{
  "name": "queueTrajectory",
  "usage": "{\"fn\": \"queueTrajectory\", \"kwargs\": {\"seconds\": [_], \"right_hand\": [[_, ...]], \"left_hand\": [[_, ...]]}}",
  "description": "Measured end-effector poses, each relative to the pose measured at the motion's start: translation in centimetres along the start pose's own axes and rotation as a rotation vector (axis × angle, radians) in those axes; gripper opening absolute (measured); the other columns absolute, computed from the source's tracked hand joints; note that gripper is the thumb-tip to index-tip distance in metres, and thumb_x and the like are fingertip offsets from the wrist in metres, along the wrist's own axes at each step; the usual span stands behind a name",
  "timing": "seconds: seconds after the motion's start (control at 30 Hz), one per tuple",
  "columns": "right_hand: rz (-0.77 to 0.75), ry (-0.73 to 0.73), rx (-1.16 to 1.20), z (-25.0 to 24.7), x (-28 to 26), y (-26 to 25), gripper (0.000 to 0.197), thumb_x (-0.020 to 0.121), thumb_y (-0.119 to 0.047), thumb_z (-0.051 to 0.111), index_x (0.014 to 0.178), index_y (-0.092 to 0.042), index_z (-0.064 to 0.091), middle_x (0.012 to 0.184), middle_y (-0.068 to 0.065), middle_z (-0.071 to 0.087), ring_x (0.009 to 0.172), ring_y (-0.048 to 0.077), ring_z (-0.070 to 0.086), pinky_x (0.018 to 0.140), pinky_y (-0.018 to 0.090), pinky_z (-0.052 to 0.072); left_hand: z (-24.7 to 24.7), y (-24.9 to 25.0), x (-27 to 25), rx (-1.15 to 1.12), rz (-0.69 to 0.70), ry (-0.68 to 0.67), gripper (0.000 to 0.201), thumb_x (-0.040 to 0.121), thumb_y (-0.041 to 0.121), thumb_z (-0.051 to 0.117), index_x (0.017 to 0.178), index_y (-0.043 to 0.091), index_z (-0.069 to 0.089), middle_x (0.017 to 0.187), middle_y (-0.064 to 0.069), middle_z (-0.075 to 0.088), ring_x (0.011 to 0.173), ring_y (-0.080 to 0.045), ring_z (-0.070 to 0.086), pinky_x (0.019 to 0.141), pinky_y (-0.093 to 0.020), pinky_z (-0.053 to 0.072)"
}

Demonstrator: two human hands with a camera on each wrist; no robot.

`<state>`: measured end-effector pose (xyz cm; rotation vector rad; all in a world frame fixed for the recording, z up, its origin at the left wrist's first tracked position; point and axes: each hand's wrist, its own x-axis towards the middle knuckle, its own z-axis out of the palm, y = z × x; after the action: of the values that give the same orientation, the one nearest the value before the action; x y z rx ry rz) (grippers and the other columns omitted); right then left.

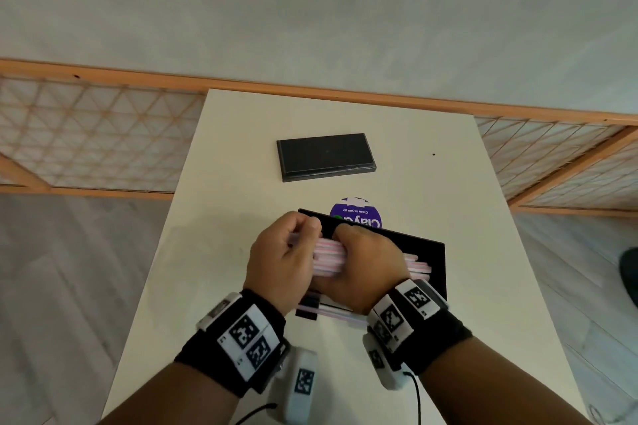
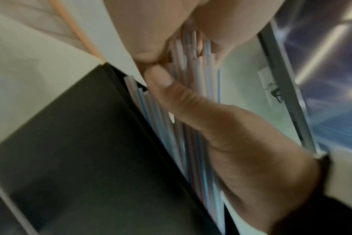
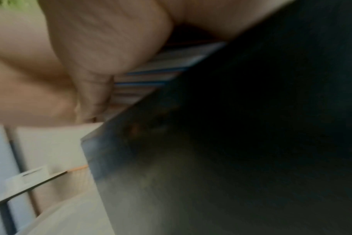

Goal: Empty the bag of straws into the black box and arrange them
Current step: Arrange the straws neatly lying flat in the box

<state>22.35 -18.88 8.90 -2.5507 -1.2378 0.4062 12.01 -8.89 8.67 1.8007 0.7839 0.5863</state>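
A bundle of pink, white and blue striped straws (image 1: 329, 257) lies across the open black box (image 1: 435, 253) near the table's front. My left hand (image 1: 283, 255) grips the bundle's left end, fingers curled over it. Beside it my right hand (image 1: 363, 264) wraps around the middle of the bundle. In the left wrist view the straws (image 2: 191, 143) run along the box's dark wall (image 2: 80, 151), with my thumb (image 2: 177, 95) pressed on them. The right wrist view shows striped straws (image 3: 161, 70) under my palm, against the box's wall (image 3: 231, 143). A few straws (image 1: 331, 312) stick out over the box's near edge.
The black lid (image 1: 325, 156) lies flat further back on the white table (image 1: 224, 203). A round purple label (image 1: 355, 212) shows just behind the box. A wooden lattice screen (image 1: 103, 134) stands behind the table, with grey floor on both sides.
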Motion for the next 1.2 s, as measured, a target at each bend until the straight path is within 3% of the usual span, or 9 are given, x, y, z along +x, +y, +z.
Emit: {"fn": "queueTrajectory", "kwargs": {"seconds": [0.13, 0.23, 0.33, 0.47, 0.53, 0.67, 0.77, 0.93, 1.2], "right_hand": [[0.044, -0.219, -0.011, 0.2, -0.5, 1.7, 0.096, 0.045, -0.094, 0.048, 0.113, -0.028, 0.050, 0.109, -0.008, 0.057, 0.099, 0.017, 0.057, 0.086, 0.039, 0.053], [0.075, -0.246, -0.077, 0.1, -1.2, 3.1, 0.110, 0.043, -0.100, 0.046, 0.126, -0.029, 0.047, 0.121, -0.008, 0.055, 0.111, 0.019, 0.052, 0.102, 0.042, 0.043], [0.141, -0.291, -0.127, 0.0, -1.5, 3.4, 0.122, 0.038, -0.104, 0.039, 0.135, -0.030, 0.042, 0.133, -0.006, 0.051, 0.123, 0.023, 0.046, 0.111, 0.049, 0.032], [-0.006, -0.308, -0.112, -0.1, -1.9, 2.9, 0.107, 0.049, -0.095, 0.046, 0.135, -0.032, 0.043, 0.133, -0.009, 0.052, 0.122, 0.020, 0.048, 0.109, 0.044, 0.035], [-0.013, -0.286, -0.134, -0.3, -2.2, 3.6, 0.108, 0.048, -0.094, 0.045, 0.136, -0.032, 0.041, 0.135, -0.010, 0.051, 0.123, 0.020, 0.047, 0.110, 0.044, 0.033], [0.132, -0.341, -0.190, 0.2, -2.5, 4.8, 0.128, 0.038, -0.095, 0.049, 0.145, -0.028, 0.028, 0.146, -0.007, 0.042, 0.136, 0.024, 0.038, 0.116, 0.054, 0.022], [0.104, -0.364, -0.211, 0.1, -2.6, 4.8, 0.101, 0.053, -0.080, 0.064, 0.137, -0.032, 0.036, 0.140, -0.008, 0.048, 0.132, 0.024, 0.042, 0.114, 0.054, 0.024], [0.133, -0.330, -0.203, 0.0, -3.0, 5.5, 0.083, 0.062, -0.072, 0.061, 0.132, -0.033, 0.041, 0.134, -0.008, 0.054, 0.127, 0.025, 0.047, 0.112, 0.051, 0.028], [0.133, -0.322, -0.236, -0.5, -2.7, 5.2, 0.086, 0.060, -0.071, 0.065, 0.133, -0.032, 0.042, 0.132, -0.005, 0.051, 0.124, 0.026, 0.047, 0.109, 0.054, 0.030]], "left_hand": [[0.3, -0.7, -0.1, 0.296, 0.172, -0.132, 0.045, 0.091, 0.054, 0.042, 0.098, 0.018, 0.069, 0.110, 0.014, 0.059, 0.104, 0.001, 0.051, 0.087, -0.003, 0.033], [0.1, -1.2, -0.4, 0.239, 0.098, -0.257, 0.049, 0.093, 0.053, 0.045, 0.121, 0.018, 0.066, 0.118, 0.014, 0.061, 0.108, -0.003, 0.057, 0.095, -0.018, 0.047], [0.1, -1.6, -0.8, 0.268, 0.094, -0.370, 0.053, 0.092, 0.055, 0.042, 0.120, 0.017, 0.066, 0.115, 0.007, 0.067, 0.104, -0.010, 0.062, 0.093, -0.036, 0.052], [-0.3, -0.7, -1.4, 0.417, 0.241, -0.374, 0.047, 0.082, 0.051, 0.048, 0.107, 0.014, 0.065, 0.111, 0.002, 0.063, 0.101, -0.018, 0.059, 0.090, -0.038, 0.052], [-0.6, 0.7, -1.1, 0.511, 0.349, -0.422, 0.051, 0.074, 0.045, 0.052, 0.113, 0.015, 0.061, 0.118, 0.001, 0.059, 0.111, -0.018, 0.054, 0.096, -0.037, 0.050], [2.0, 2.5, 1.6, 0.868, 0.333, -0.811, 0.082, 0.063, 0.050, 0.078, 0.132, 0.019, 0.044, 0.132, 0.002, 0.048, 0.124, -0.019, 0.045, 0.104, -0.038, 0.045], [3.9, 1.1, 2.7, 1.136, 0.200, -0.968, 0.103, 0.060, 0.064, 0.084, 0.142, 0.023, 0.037, 0.142, 0.001, 0.046, 0.131, -0.023, 0.045, 0.111, -0.043, 0.040], [4.2, -0.4, 2.2, 1.113, 0.209, -0.888, 0.078, 0.072, 0.064, 0.072, 0.135, 0.028, 0.043, 0.135, 0.001, 0.050, 0.128, -0.024, 0.050, 0.110, -0.046, 0.040], [4.3, -0.1, 2.3, 1.097, 0.192, -0.872, 0.079, 0.071, 0.063, 0.072, 0.134, 0.026, 0.043, 0.135, 0.000, 0.050, 0.127, -0.025, 0.050, 0.111, -0.046, 0.039]]}}
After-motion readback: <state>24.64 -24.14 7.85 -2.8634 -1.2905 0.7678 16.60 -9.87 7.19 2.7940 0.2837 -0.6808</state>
